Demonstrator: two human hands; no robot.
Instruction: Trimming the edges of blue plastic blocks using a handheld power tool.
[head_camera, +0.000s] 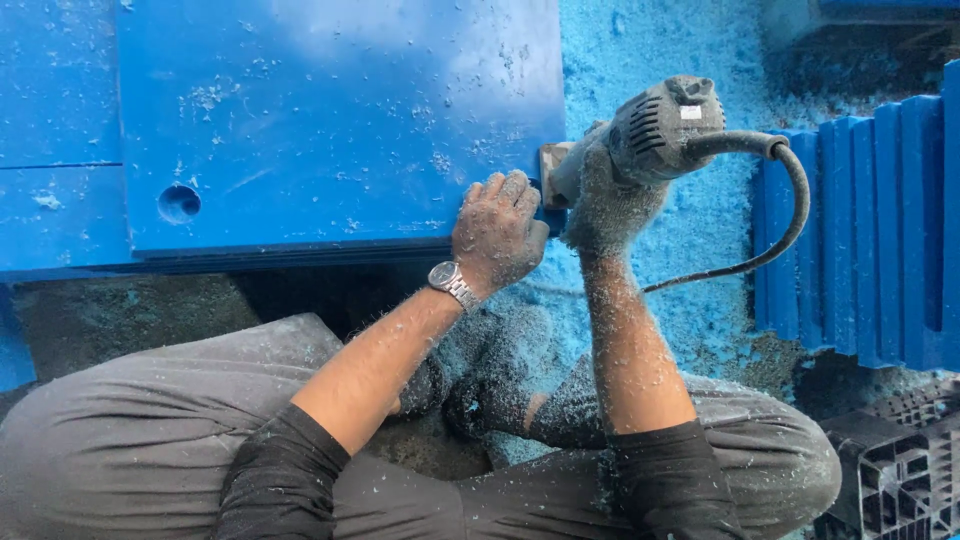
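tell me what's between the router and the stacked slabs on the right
In the head view, blue shavings and the cord lie between the router and the slabs.

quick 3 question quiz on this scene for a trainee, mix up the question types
1. True or false: the right hand grips a grey power tool at the edge of the blue slab.
2. Where does the left hand rest?
A. on the stack of blue panels
B. on the slab's corner
C. on the tool's cable
3. Fill in: the ground around the tool is covered in blue ____.

Key
1. True
2. B. It lies flat on the corner beside the tool, a wristwatch on that wrist.
3. Shavings, which also coat both hands.
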